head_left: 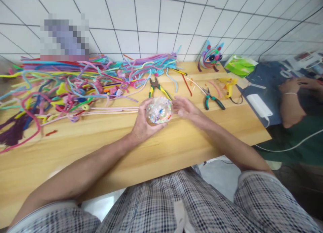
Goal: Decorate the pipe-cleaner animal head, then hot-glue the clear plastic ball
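Note:
A clear round ball speckled with bright coloured bits [159, 110] is held above the wooden table. My left hand [145, 125] is wrapped round its left and lower side, thumb along the bottom. Close by its right side, my right hand [188, 109] has its fingers stretched out and apart; whether a fingertip touches the ball I cannot tell. Just behind the ball lie yellow-and-green handled pliers [157, 86], their grips partly hidden by it. Several pale pipe cleaners [116, 110] run along the table towards my left hand.
Tangled coloured pipe cleaners [75, 85] cover the table's left. To the right lie teal-handled pliers [212, 100] and a yellow glue gun [228, 86]. A striped animal figure [211, 59] stands by the tiled wall. A co-worker's arm [291, 103] rests near a white power strip [259, 106].

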The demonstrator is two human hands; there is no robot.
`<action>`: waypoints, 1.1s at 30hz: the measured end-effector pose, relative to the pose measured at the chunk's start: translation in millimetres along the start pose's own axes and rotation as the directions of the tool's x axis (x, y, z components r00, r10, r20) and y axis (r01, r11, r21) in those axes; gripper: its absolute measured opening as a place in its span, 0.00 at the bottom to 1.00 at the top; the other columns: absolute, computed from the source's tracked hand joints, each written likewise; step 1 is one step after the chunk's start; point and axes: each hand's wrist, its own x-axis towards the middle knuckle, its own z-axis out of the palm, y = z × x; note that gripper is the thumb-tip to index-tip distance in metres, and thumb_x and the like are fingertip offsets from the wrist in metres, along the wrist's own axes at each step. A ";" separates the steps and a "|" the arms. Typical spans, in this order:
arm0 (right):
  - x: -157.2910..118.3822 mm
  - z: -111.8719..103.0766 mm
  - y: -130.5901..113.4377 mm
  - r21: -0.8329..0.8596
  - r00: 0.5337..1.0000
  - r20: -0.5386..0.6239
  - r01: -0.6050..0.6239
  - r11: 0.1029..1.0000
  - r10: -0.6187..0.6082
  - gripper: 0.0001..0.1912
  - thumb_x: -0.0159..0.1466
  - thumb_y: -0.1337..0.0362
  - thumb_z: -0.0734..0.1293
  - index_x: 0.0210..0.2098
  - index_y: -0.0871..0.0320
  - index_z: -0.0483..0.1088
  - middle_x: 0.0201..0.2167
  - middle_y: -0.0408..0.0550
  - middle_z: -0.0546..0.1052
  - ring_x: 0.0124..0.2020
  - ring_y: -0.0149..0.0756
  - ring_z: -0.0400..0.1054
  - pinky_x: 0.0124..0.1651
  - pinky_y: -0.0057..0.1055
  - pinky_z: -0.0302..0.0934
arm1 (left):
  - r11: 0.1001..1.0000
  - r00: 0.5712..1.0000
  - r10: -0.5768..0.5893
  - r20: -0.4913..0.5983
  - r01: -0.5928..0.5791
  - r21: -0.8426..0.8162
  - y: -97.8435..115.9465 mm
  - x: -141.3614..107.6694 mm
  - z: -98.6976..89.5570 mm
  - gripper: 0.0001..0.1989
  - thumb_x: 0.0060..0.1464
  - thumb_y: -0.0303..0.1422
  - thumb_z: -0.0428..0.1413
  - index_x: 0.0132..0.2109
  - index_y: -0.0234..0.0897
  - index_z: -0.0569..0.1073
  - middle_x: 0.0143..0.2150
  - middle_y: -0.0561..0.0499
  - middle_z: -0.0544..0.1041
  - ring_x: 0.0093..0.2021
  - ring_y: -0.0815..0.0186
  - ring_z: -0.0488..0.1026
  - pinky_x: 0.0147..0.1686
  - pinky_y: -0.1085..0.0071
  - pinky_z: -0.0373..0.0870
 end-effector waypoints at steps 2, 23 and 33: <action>9.8 17.2 1.2 0.090 0.999 0.034 -0.006 0.996 0.003 0.51 0.56 0.35 0.80 0.70 0.46 0.64 0.75 0.55 0.69 0.74 0.52 0.66 0.76 0.54 0.62 | 1.000 0.999 0.009 -0.033 -0.010 -0.011 0.1 -0.9 1.1 0.51 0.56 0.49 0.73 0.75 0.45 0.53 0.73 0.36 0.65 0.76 0.44 0.66 0.75 0.43 0.66; 32.5 24.9 42.8 0.132 0.960 0.028 0.273 0.953 -0.279 0.51 0.55 0.40 0.82 0.70 0.47 0.63 0.75 0.57 0.70 0.75 0.55 0.66 0.75 0.55 0.64 | 0.963 0.997 0.081 -0.016 -0.083 -0.257 -6.2 2.1 2.8 0.43 0.65 0.52 0.66 0.76 0.47 0.55 0.76 0.34 0.61 0.79 0.43 0.61 0.74 0.42 0.69; 20.9 20.7 39.2 -0.566 0.732 0.109 0.602 0.563 -0.673 0.61 0.59 0.37 0.79 0.80 0.47 0.49 0.77 0.63 0.62 0.78 0.65 0.58 0.75 0.65 0.64 | 0.984 0.991 0.135 0.006 -0.134 -0.118 -4.5 3.8 -1.1 0.51 0.59 0.53 0.71 0.78 0.44 0.54 0.76 0.32 0.63 0.78 0.43 0.63 0.76 0.41 0.65</action>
